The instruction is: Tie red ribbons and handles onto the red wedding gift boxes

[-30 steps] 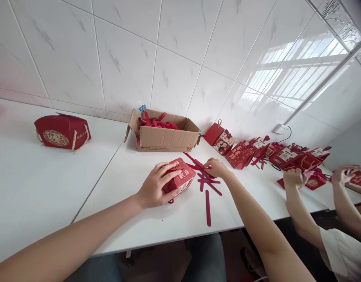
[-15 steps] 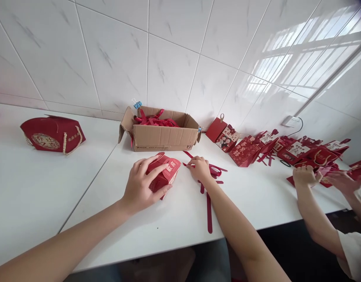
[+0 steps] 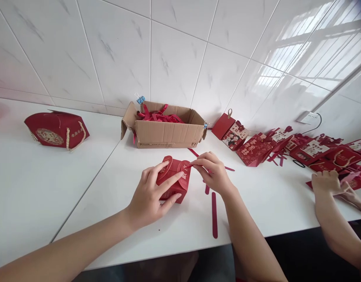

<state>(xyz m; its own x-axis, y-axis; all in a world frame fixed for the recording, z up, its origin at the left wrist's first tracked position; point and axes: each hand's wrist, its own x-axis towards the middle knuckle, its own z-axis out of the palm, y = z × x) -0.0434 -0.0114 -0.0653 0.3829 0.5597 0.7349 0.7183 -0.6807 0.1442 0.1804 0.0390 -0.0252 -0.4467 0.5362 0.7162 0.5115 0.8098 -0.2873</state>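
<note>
A small red gift box [image 3: 185, 181] with curved top flaps and pale printing stands on the white table. My left hand [image 3: 149, 196] is spread over it, fingers on the top and thumb along the near side, gripping it. At the box's upper right edge, my right hand [image 3: 213, 173] pinches the end of a thin red ribbon strip [image 3: 188, 166] between thumb and fingers. How far the strip reaches into the box is hidden. More dark red ribbon strips [image 3: 214, 215] lie beside and partly under my right forearm.
Behind the box stands an open cardboard box [image 3: 165, 135] of red ribbons. A larger red box with rope handles [image 3: 55, 129] is at the left. Several red gift boxes [image 3: 253, 150] crowd the right, where a co-worker's hands [image 3: 327, 182] handle one.
My right hand has brought the ribbon strip from the table beside the box to its upper right edge. The gift box sits more upright, turned slightly under my left hand.
</note>
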